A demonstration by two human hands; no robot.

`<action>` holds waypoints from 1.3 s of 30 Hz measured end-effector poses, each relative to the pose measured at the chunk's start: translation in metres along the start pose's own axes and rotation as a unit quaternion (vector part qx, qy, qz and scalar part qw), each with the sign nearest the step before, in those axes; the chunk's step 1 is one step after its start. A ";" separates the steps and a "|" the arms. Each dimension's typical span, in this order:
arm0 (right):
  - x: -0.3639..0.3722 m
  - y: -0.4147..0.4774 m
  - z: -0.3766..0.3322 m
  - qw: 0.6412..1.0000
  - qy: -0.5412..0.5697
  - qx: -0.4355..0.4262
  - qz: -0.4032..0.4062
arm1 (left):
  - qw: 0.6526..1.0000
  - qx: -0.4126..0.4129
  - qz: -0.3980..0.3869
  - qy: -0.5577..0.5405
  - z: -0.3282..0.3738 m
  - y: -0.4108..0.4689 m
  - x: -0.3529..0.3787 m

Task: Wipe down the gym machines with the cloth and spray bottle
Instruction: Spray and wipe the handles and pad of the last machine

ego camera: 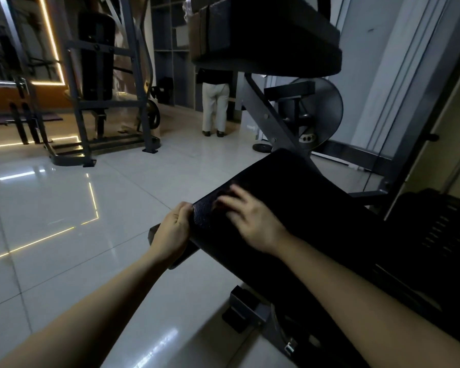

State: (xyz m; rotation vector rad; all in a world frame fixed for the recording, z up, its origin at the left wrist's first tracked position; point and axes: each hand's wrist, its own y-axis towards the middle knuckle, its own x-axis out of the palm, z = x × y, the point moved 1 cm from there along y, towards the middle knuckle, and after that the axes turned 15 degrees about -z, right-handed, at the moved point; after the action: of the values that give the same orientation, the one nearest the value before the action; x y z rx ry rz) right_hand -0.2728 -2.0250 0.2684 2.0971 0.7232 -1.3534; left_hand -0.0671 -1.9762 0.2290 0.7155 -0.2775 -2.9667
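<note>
Black pad [290, 208] being gripped at left-end edge by left hand [171, 229], fingers curled round it. Right hand [252, 219] being laid on pad top, fingers spread flat, blurred. Pad being carried by grey frame [250, 312] above tiled floor [64, 208]. Person [215, 102] being seen standing far behind.

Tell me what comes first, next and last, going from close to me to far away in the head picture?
Left hand and right hand on the black pad → dark disc on the floor → standing person
</note>
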 end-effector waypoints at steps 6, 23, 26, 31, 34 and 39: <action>-0.036 0.038 0.082 0.957 -0.040 0.285 0.034 | 0.998 -0.018 -0.010 0.066 0.003 0.001 -0.010; -0.015 0.012 0.010 0.982 0.027 0.185 0.030 | 0.966 -0.118 -0.072 0.220 0.050 0.071 -0.008; 0.001 -0.003 -0.035 0.999 0.011 0.043 0.012 | 0.967 -0.129 -0.060 0.212 0.054 0.070 -0.006; -0.007 0.006 -0.008 0.996 -0.053 -0.064 -0.025 | 0.954 -0.135 -0.030 0.265 0.049 0.069 -0.007; -0.032 0.044 0.048 0.998 -0.043 0.005 -0.034 | 0.931 -0.169 -0.043 0.320 0.062 0.078 0.000; -0.074 0.095 0.147 0.995 -0.003 0.100 -0.032 | 0.911 -0.194 -0.069 0.357 0.075 0.096 0.037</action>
State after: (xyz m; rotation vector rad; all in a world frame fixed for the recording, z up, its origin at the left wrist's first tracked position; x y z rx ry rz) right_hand -0.3271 -2.2044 0.2991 2.2399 0.6832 -1.5204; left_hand -0.1311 -2.0630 0.2973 1.6994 0.4114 -2.4989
